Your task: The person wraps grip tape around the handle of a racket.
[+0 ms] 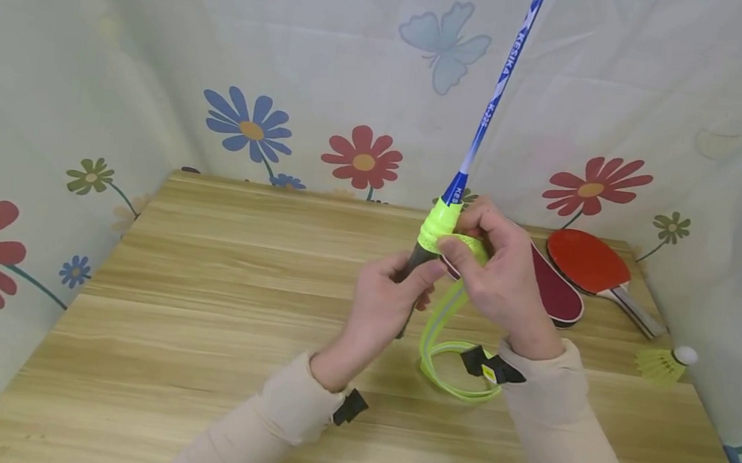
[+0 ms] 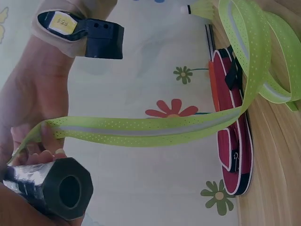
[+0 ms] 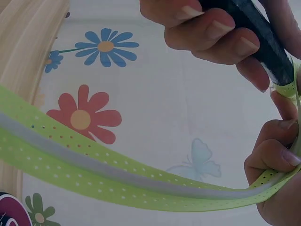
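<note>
My left hand (image 1: 388, 294) grips the dark handle (image 2: 56, 188) of a badminton racket, whose blue and white shaft (image 1: 505, 72) slants up out of the head view. Neon yellow-green grip tape (image 1: 438, 223) is wound round the upper part of the handle. With thumb and fingers my right hand (image 1: 503, 268) pinches the loose strip close beside the windings. From there the perforated strip (image 3: 117, 174), with a grey stripe along its middle, hangs down and curls into a loop (image 1: 458, 395) on the table. The racket's head is out of view.
Right of my hands lie a dark red zipped case (image 1: 558, 289), a red table tennis paddle (image 1: 588, 262) and a yellow shuttlecock (image 1: 666, 362). All are on the wooden table (image 1: 216, 283). A flowered curtain (image 1: 336, 47) surrounds the table's back and sides.
</note>
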`<action>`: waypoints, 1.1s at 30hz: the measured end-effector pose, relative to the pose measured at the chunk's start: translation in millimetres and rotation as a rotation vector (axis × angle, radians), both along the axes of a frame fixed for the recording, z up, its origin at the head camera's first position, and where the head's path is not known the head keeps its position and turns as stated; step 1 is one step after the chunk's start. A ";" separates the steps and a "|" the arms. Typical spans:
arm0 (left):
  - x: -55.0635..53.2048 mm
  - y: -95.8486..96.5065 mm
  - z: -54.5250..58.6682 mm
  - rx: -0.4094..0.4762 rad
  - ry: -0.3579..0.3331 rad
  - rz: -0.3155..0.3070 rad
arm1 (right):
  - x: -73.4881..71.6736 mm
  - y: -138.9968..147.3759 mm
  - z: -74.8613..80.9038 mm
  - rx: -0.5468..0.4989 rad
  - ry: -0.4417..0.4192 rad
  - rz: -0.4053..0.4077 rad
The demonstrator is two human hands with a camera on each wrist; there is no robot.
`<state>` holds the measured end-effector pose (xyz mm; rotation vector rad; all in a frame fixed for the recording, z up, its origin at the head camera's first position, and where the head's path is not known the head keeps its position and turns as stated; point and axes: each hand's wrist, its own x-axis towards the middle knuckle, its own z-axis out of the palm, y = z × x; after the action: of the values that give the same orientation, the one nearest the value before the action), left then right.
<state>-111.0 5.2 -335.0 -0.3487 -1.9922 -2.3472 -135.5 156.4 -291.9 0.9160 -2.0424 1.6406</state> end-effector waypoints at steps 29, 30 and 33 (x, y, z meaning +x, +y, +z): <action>1.7 -3.9 0.8 0.139 0.021 -0.197 | -5.3 8.7 1.7 -0.056 -0.124 0.123; 1.5 -3.9 0.7 0.147 0.011 -0.206 | -5.4 9.0 1.7 -0.058 -0.124 0.129; 1.0 -3.8 0.9 0.168 -0.029 -0.228 | -5.6 9.5 1.8 -0.056 -0.128 0.143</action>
<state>-110.0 1.4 -334.1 -0.5622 -1.8373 -2.6470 -141.1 165.8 -290.0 0.9808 -2.0432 1.8661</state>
